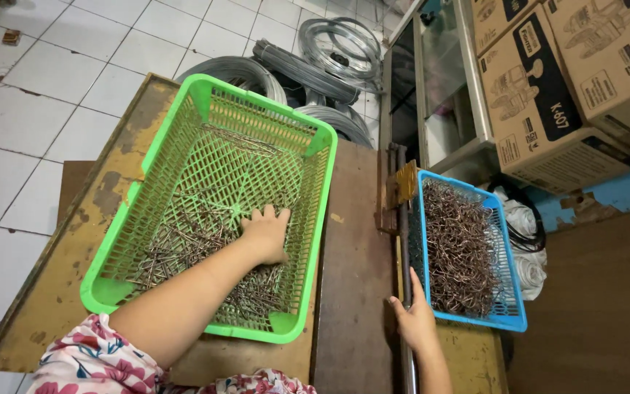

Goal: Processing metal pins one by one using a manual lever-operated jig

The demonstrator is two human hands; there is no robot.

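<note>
White tiled floor [52, 87], worn wooden table [351, 241], wire coils [329, 55], cardboard boxes [548, 80].

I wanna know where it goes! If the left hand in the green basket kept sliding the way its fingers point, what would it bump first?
Probably the green basket's mesh floor just ahead of the left hand, then its far wall.

Glossy green plastic basket [184, 146], dull metal wire pieces [191, 244], worn matt wooden table [351, 277], blue plastic basket [510, 292].

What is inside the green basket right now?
The green basket holds loose straight metal wire pieces; the left hand rests among them, covering whatever lies beneath it.
</note>
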